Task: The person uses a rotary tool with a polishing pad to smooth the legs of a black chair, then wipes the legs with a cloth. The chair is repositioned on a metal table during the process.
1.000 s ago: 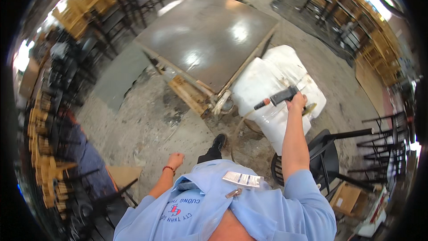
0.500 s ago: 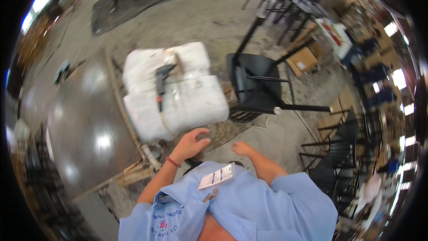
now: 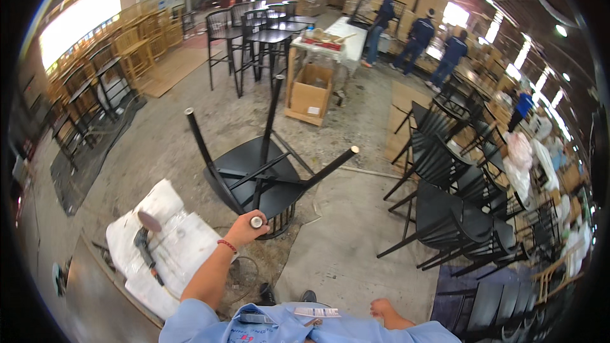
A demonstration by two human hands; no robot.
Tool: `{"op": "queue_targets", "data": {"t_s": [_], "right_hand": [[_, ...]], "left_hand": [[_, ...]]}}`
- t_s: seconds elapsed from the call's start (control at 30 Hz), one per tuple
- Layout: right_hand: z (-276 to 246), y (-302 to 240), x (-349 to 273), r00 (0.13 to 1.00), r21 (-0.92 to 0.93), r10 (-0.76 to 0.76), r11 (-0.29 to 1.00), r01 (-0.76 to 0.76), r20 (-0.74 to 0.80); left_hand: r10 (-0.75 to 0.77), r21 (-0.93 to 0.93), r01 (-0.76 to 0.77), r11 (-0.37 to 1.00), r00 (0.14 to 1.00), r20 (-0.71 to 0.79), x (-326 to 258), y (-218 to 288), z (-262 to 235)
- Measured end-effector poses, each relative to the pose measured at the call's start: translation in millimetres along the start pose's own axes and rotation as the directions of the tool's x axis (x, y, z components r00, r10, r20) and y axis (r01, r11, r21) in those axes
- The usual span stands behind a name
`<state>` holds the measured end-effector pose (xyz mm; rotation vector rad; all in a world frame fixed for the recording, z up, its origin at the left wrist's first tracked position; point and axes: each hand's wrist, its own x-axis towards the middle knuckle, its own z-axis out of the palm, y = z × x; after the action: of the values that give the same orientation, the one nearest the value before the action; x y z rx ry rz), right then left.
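A black chair (image 3: 264, 168) is held upside down, its legs pointing up and its spindle back beneath the seat. My left hand (image 3: 240, 231), with a red beaded bracelet at the wrist, is wrapped round the near leg close to its pale round end. My right hand (image 3: 383, 309) hangs low at my side, fingers curled, with nothing visible in it. Left of the chair lies a dark power sander (image 3: 145, 251) with a round brown disc, resting on a white padded bundle (image 3: 184, 241). No hand touches the sander.
Rows of black chairs (image 3: 438, 206) stand at my right. Black bar stools (image 3: 264, 32) and a white-topped table (image 3: 346, 35) with a cardboard box (image 3: 311, 86) are beyond. Several people in dark blue work at the back right. A brown tabletop (image 3: 105, 302) fills the lower left.
My view has swung right and up. My left hand has moved from beside the white bundle onto the chair leg. My right hand has moved out to the right, away from the left.
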<state>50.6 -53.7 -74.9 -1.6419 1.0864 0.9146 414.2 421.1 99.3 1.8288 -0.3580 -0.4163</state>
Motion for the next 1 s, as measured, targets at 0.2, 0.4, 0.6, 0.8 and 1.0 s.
{"op": "queue_targets", "data": {"t_s": [0.2, 0.4, 0.6, 0.8, 1.0], "right_hand": [[107.3, 43.2, -83.5, 0.954, 0.396, 0.295, 0.884, -0.250, -0.058], [140.5, 71.0, -155.7, 0.966, 0.262, 0.034, 0.964, 0.035, -0.255], [198.9, 80.7, -173.7, 0.876, -0.182, -0.418, 0.906, 0.382, -0.240], [186.0, -24.6, -102.1, 0.884, 0.811, -0.462, 0.491, 0.318, -0.067], [214.5, -33.0, -140.5, 0.679, 0.903, -0.691, 0.419, 0.096, 0.249]], "left_hand": [[0.039, 0.172, -0.118, 0.978, 0.914, 0.404, 61.2, 26.2, 38.7], [0.315, -0.198, -0.341, 0.919, 0.937, -0.151, 164.0, 141.9, 26.2], [0.587, -0.567, -0.583, 0.582, 0.784, -0.203, 89.6, 315.5, 9.3], [0.788, -0.704, -0.702, 0.107, 0.492, -0.370, -66.7, 458.4, -15.8], [0.768, -0.623, -0.780, -0.058, 0.363, -0.528, -207.9, 484.0, -31.5]]}}
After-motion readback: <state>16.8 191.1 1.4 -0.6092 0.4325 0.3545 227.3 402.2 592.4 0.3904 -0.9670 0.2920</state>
